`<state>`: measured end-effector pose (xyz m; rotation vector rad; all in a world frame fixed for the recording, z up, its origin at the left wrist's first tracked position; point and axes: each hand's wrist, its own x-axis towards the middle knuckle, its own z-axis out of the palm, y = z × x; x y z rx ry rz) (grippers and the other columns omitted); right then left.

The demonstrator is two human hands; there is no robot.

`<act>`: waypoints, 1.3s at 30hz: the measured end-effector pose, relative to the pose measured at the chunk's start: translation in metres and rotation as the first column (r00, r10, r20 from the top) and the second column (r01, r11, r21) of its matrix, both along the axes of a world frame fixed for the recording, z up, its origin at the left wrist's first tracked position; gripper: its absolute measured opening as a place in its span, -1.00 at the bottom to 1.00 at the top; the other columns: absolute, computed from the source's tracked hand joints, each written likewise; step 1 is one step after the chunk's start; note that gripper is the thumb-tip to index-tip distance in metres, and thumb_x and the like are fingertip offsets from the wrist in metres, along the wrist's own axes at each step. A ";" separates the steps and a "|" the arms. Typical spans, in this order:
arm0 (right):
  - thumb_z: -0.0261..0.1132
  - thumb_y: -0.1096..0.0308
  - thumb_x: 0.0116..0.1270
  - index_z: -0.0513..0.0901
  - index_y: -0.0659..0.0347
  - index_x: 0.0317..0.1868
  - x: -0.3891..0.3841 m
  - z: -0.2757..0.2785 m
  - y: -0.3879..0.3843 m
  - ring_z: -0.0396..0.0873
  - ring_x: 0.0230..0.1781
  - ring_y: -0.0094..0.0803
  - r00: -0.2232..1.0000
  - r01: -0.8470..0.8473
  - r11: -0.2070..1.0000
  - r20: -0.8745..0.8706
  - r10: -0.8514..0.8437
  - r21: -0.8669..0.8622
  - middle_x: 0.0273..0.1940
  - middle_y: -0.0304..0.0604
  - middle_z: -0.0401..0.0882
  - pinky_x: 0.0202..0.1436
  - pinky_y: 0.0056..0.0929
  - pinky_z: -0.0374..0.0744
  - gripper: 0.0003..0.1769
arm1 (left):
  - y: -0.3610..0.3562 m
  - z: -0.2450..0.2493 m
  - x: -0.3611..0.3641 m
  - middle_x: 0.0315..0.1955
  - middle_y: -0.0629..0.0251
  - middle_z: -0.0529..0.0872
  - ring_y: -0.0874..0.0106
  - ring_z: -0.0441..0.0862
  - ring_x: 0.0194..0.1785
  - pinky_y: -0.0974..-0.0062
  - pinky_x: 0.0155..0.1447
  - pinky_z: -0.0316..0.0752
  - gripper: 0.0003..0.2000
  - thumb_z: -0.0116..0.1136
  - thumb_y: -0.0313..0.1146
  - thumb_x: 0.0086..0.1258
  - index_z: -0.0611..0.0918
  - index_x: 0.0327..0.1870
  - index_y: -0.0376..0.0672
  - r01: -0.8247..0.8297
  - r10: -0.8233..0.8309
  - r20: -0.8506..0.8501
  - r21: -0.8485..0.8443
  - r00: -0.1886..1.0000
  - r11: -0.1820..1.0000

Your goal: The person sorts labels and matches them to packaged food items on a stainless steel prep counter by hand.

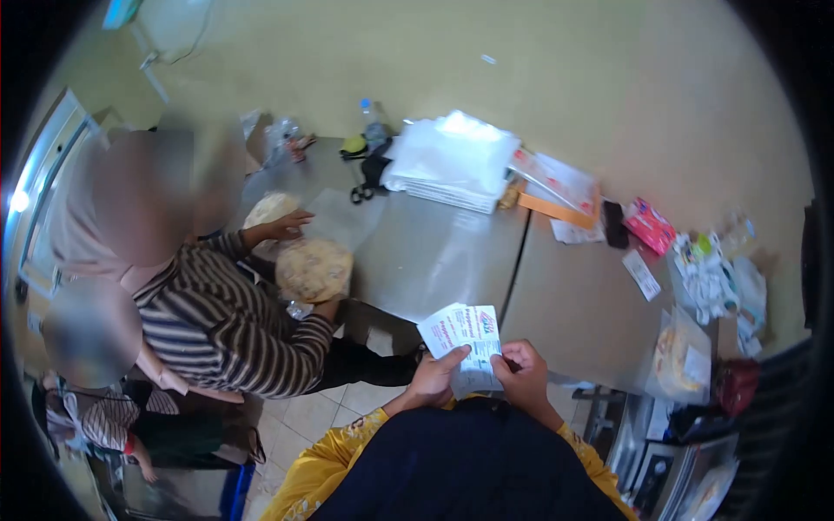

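Printed paper labels, some with the word Pepperoni, are held in front of my body, near the table's front edge. My left hand pinches them from the left, thumb on top. On their right side, my right hand grips the edge between thumb and curled fingers. The labels overlap in a small fan, and their lower part hangs between my hands. Beyond them lies the grey metal table.
At the left a person in a striped top holds a round flat bread in a bag. Clear plastic bags are stacked at the back. A phone, pink packet and bagged food lie at the right.
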<state>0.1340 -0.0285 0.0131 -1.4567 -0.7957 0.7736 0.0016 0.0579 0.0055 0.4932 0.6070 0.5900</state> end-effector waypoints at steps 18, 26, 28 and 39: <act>0.21 0.62 0.16 0.44 0.34 -0.33 -0.001 -0.005 0.019 0.55 -0.40 -0.58 0.993 -0.072 0.992 -0.082 0.081 0.100 -0.39 -0.13 0.60 -0.27 -0.61 0.50 -0.89 | 0.013 0.007 -0.015 -0.09 0.25 0.62 0.43 0.56 -0.05 0.43 0.07 0.42 -0.68 0.05 -0.33 0.38 0.48 0.06 -0.33 0.089 -0.072 -0.165 0.098 0.984 0.991; 0.22 0.61 0.15 0.43 0.32 -0.36 0.064 0.015 0.004 0.52 -0.42 -0.60 0.994 -0.032 0.991 -0.101 0.046 0.130 -0.41 -0.16 0.58 -0.32 -0.64 0.47 -0.89 | -0.004 0.021 0.052 -0.04 0.26 0.59 0.43 0.51 0.03 0.43 0.14 0.36 -0.70 0.01 -0.39 0.40 0.46 0.09 -0.30 0.087 -0.052 -0.134 0.270 0.990 0.959; 0.23 0.60 0.15 0.43 0.31 -0.36 0.079 0.008 -0.001 0.52 -0.43 -0.60 0.994 -0.003 0.991 -0.109 0.018 0.130 -0.42 -0.16 0.58 -0.32 -0.64 0.46 -0.88 | -0.010 0.013 0.070 -0.04 0.26 0.59 0.43 0.51 0.02 0.43 0.14 0.36 -0.70 0.02 -0.39 0.39 0.47 0.09 -0.30 0.076 -0.040 -0.138 0.272 0.990 0.959; 0.26 0.51 0.15 0.47 0.30 -0.36 0.150 0.000 -0.029 0.48 -0.48 -0.62 0.974 0.069 0.997 -0.220 -0.058 0.039 -0.46 -0.23 0.54 -0.38 -0.64 0.46 -0.89 | -0.033 0.016 0.136 0.03 0.15 0.53 0.26 0.48 0.10 0.24 0.20 0.34 -0.62 0.04 -0.48 0.32 0.38 0.16 -0.28 0.044 -0.044 0.018 0.013 0.999 0.999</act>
